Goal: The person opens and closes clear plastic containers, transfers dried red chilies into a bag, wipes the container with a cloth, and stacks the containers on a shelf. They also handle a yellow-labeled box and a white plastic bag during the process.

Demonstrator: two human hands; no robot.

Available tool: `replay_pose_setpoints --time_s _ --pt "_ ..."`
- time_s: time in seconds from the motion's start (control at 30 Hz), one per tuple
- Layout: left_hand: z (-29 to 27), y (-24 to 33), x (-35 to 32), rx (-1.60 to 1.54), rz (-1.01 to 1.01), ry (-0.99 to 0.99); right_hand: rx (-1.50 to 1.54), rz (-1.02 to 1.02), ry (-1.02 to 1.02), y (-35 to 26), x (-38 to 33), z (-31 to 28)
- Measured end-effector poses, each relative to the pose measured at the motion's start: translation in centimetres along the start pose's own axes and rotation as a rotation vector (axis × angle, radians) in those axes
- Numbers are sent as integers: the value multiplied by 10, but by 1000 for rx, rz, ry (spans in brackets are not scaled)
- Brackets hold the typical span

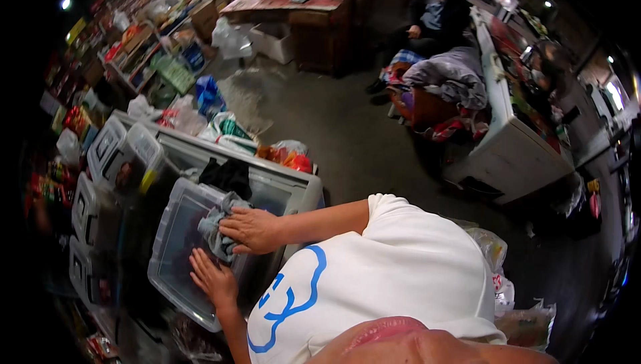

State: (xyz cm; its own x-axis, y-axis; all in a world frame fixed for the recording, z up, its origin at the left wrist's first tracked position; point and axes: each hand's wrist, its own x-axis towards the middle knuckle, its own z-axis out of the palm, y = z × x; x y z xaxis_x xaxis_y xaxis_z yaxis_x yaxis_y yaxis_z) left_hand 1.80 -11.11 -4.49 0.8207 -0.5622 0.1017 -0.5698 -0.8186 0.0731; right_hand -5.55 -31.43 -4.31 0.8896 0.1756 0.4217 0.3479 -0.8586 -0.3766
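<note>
My right hand (pixel 252 230) presses down on a crumpled grey-blue cloth (pixel 217 230), its fingers over the fabric. The cloth lies bunched on a translucent plastic lid or panel (pixel 175 247) with a raised rim. On the near edge of that same plastic piece rests my left hand (pixel 215 280), fingers apart and holding nothing. A dark cloth (pixel 227 177) lies just beyond the lid, inside the grey-white rim of a large case (pixel 304 187). What is beneath the lid cannot be made out.
Clear boxes with handles (pixel 107 147) line the left. Plastic bags (pixel 227 130) lie along the case's far edge. A wooden desk (pixel 327 24) stands behind. Another person (pixel 437 17) sits at the far right, near a padded chair (pixel 434 97) and a white cabinet (pixel 514 157).
</note>
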Motion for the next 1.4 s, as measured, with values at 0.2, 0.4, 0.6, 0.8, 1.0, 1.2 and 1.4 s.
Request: replay_pose_setpoints --time_s 0.2,0.4,0.6,0.8,1.0,1.2,1.4 --pt "-3 10 0 -7 12 -54 -6 82 -109 -9 -10 -14" --pt "-6 8 -4 -9 7 -41 4 101 -94 -16 -9 -14" --pt "-4 5 -2 -5 25 -40 22 117 -110 -17 -5 -14" --pt "-11 7 -2 -9 -3 -40 60 168 -362 -13 18 -39" --pt "-13 12 -4 -54 8 -30 -66 -2 -97 3 41 0" --pt "-18 10 -11 -224 0 95 -23 23 -130 9 54 24" --pt "-43 -42 -20 -252 35 357 -67 48 -147 12 55 24"
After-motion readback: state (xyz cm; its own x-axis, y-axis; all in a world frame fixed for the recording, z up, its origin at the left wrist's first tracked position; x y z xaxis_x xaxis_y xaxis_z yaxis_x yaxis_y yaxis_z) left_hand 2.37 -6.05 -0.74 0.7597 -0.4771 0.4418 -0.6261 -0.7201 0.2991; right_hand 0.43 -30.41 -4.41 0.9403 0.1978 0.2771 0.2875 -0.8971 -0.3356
